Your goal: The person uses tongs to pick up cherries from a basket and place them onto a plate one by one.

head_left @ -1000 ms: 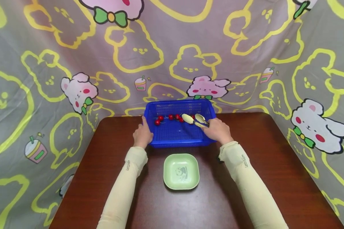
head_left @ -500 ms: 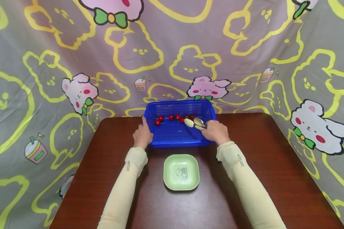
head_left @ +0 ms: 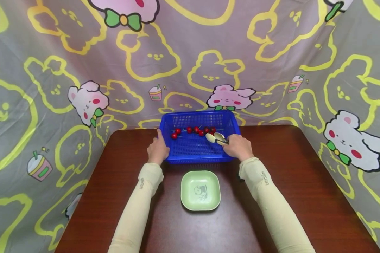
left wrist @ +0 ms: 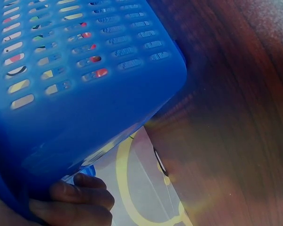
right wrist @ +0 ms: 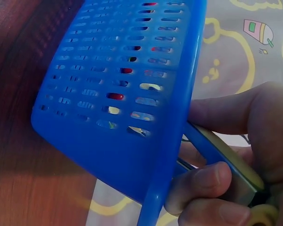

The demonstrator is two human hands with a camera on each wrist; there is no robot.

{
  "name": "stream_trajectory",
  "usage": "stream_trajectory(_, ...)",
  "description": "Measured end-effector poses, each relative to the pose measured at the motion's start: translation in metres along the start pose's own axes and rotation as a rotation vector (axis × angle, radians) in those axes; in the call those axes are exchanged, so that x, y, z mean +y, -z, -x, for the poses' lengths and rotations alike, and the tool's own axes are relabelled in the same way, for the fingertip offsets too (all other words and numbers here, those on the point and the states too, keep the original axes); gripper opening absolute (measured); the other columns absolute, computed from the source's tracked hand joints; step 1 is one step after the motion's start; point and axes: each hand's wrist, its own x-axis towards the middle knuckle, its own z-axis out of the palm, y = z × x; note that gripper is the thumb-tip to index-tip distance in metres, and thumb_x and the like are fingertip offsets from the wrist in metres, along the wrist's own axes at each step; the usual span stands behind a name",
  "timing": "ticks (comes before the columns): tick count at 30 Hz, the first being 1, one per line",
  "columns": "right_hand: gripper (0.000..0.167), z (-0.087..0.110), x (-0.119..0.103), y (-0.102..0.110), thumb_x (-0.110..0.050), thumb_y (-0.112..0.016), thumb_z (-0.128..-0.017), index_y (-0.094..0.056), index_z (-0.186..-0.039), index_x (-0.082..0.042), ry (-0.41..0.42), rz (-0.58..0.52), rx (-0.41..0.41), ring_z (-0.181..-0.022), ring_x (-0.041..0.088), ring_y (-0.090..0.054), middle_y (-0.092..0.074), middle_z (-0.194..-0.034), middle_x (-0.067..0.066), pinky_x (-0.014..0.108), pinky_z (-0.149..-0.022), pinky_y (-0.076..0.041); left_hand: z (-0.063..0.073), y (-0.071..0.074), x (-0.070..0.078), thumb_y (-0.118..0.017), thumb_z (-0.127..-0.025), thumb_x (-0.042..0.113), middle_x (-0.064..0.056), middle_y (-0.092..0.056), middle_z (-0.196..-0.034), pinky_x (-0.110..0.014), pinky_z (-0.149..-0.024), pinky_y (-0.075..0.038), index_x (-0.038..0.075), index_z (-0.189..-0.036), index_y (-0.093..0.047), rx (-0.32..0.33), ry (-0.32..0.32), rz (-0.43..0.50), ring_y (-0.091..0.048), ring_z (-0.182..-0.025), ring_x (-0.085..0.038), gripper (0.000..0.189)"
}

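A blue plastic basket [head_left: 194,158] with slotted sides stands at the back of the table. Inside it lie several red cherries [head_left: 196,130] with green stems, mostly along the far half. My left hand [head_left: 158,150] grips the basket's left rim; in the left wrist view its fingers [left wrist: 85,202] curl at the rim. In my right hand [head_left: 239,147] is a pair of tongs [head_left: 220,140] with cream tips. The tips are apart, over the basket's right half, just nearer to me than the rightmost cherries. In the right wrist view fingers and thumb wrap the tongs' handle [right wrist: 221,153].
A square light-green dish [head_left: 185,196] with a panda print sits in front of the basket. The brown wooden table [head_left: 114,196] is closed in by cartoon-printed cloth [head_left: 183,84] at the back and both sides.
The tongs have drawn down and slightly right, uncovering cherries at the right of the group. My right hand has shifted a little left and toward me. The left hand keeps its place.
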Motion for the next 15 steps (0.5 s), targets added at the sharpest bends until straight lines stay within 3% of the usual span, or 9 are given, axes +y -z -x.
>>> stream_trajectory(15,0.022,-0.0007,0.0050,-0.0033,-0.025,-0.063,-0.093,-0.072,-0.097,-0.006,0.026,0.013,0.019,-0.076,0.032,-0.061,-0.068,-0.089,0.014,0.047,-0.064,-0.049,-0.0012,-0.0011,-0.0010,-0.067,-0.097,0.021,-0.031,-0.050,-0.146,-0.060,-0.100,-0.050,0.009,-0.167,-0.001,0.006,-0.002,-0.007,-0.064,-0.111,-0.049,0.097)
